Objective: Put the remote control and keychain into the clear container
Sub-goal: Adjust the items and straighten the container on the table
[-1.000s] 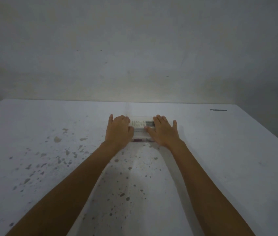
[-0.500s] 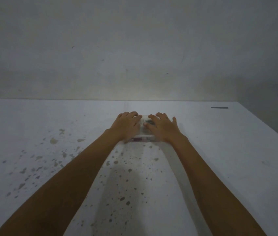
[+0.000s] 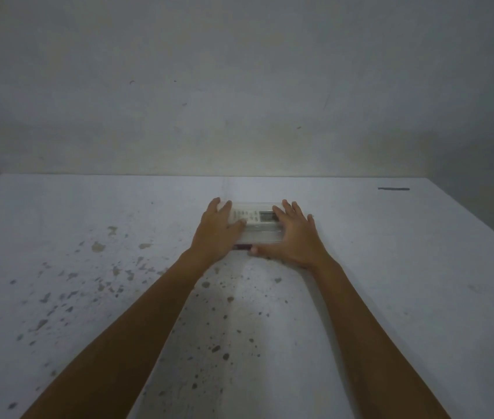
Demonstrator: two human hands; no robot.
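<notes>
The clear container (image 3: 259, 232) lies on the tabletop (image 3: 390, 267) with its long axis left–right, remote control (image 3: 253, 215) inside, bracketed by the flat, spread left hand (image 3: 217, 234) and right hand (image 3: 292, 237) pressing its ends; keychain indistinct.

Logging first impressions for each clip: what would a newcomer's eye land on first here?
Two bare forearms reach to the middle of the white table, where the left hand and right hand lie flat on a clear container. A white remote control shows through it between the hands. Grey speckles dot the table's near left, and a short dark mark sits at the far right edge.
</notes>
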